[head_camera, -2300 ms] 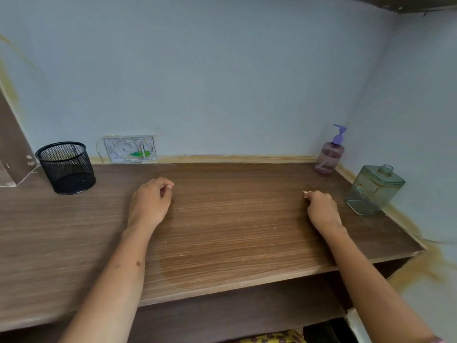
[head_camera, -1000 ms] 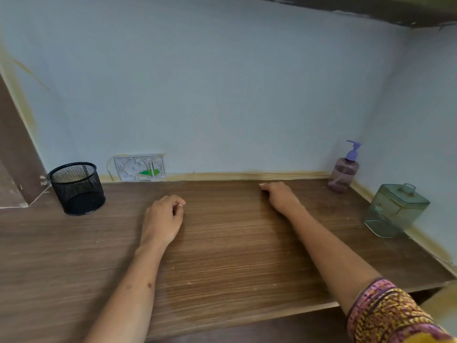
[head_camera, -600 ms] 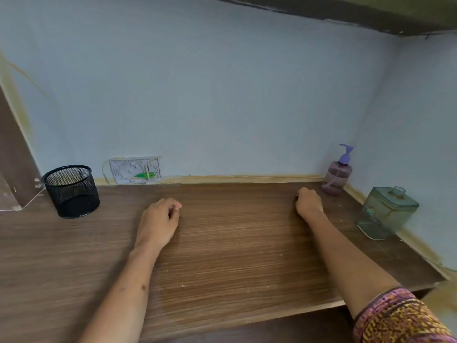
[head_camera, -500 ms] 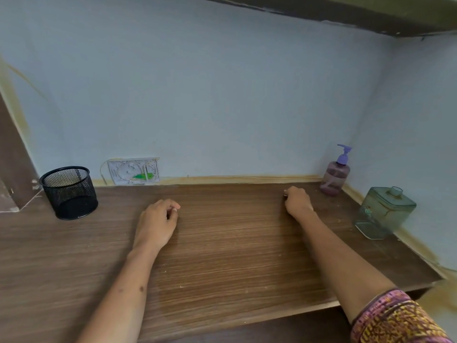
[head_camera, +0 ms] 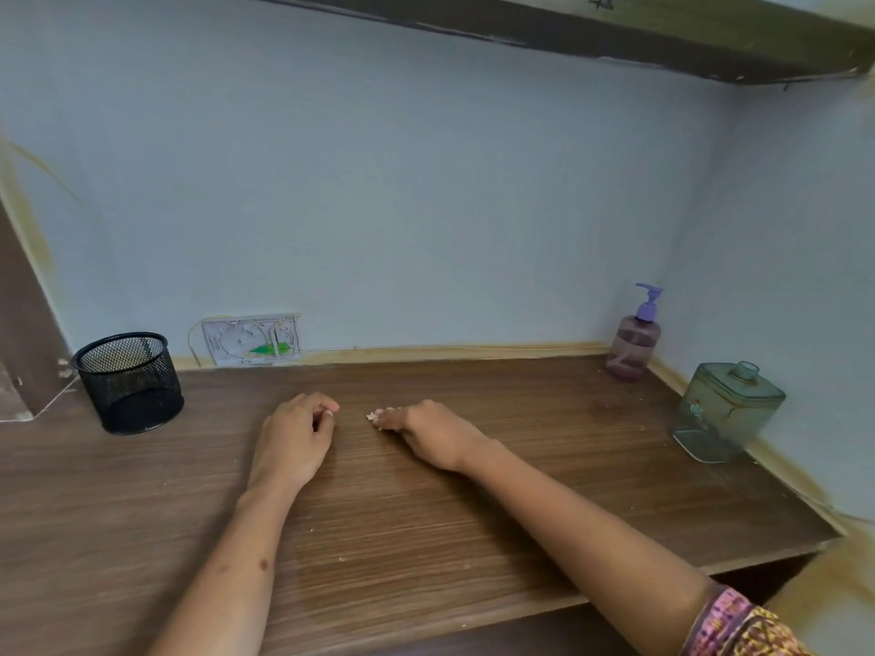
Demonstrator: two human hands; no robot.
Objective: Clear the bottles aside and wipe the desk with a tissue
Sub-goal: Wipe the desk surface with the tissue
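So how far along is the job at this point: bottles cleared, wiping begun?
Done: the pump bottle and the green glass bottle stand at the desk's right edge by the wall. In hand: the right hand presses a small wad of tissue to mid-desk, the left hand resting beside it. Left: crumbs near the front edge, and the area near the mesh cup.

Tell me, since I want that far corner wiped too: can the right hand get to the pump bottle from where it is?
Probably yes. The right hand lies mid-desk, and the bare desk between it and the pump bottle holds nothing in the way.
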